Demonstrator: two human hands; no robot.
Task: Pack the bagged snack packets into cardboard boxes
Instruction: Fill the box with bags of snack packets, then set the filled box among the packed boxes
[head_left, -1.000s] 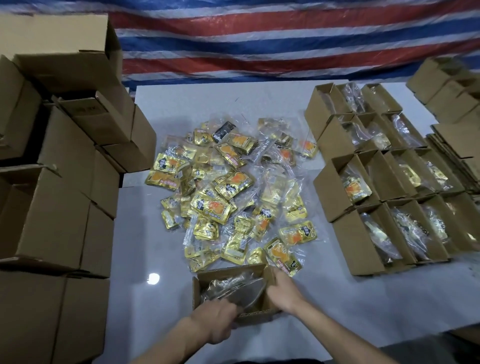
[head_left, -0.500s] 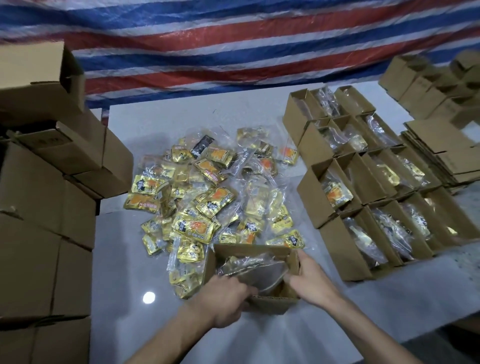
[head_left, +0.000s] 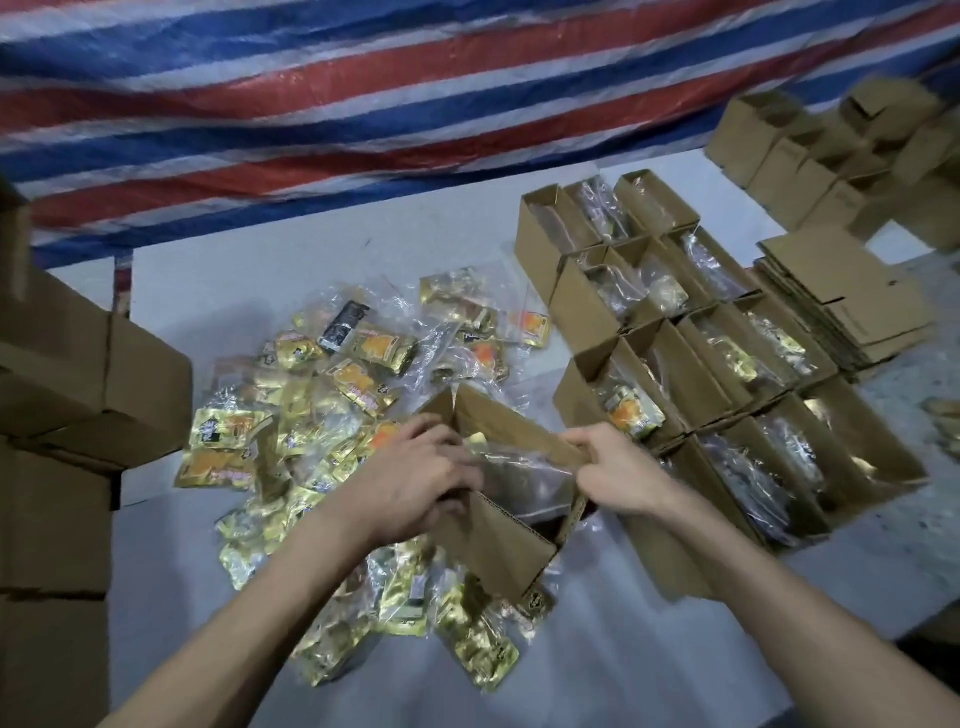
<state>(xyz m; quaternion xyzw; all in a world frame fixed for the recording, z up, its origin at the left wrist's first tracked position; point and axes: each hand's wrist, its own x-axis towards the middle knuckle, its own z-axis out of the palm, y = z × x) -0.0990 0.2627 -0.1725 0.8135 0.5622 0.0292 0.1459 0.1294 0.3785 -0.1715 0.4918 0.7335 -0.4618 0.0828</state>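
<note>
- Centre frame: your left hand (head_left: 415, 480) curled its fingers over the box (head_left: 493, 545) rim, likely tucking the clear bag (head_left: 524, 475) in.
- Your right hand (head_left: 621, 480) pinched the opposite wall, steadying it.

A tarpaulin (head_left: 363, 104) striped red, white and blue hangs as the back wall, creased, its bands running aslant. In front of it stands a table (head_left: 249, 291) with a pale grey-white top under soft, even light that casts weak shadows. At the far left the top's edge steps, and a strip of tarpaulin shows in the gap. Past the near right edge lies darkness, perhaps floor; it is too dim to tell.
</note>
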